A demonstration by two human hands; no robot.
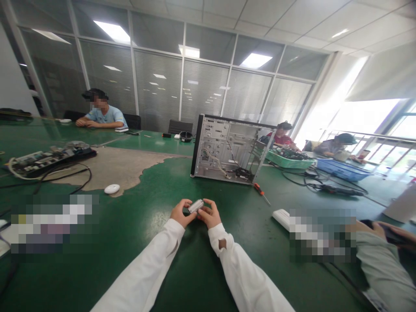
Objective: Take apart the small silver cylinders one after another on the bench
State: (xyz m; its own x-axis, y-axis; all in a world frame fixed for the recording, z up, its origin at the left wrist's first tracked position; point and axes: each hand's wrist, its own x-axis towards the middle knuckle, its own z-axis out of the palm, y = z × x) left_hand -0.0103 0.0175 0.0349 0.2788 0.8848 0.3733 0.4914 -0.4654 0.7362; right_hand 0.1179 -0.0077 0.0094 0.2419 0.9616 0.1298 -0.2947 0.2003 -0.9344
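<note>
Head view: left hand (180,213) and right hand (210,213) pinch a small metallic block (196,206) on the near side of the open computer case (238,145); if either pinch slackened, the block could slip and drop to the bench (195,277)

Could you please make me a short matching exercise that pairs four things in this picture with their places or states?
Column one:
1. metal part
2. screwdriver
3. computer case
4. round white object

Column two:
A. stands on the table with its inside and some wires showing
B. lies at the edge of the tan patch
C. held between the left hand and the right hand
D. has an orange-red handle

Right pairs: 1-C, 2-D, 3-A, 4-B.
</note>
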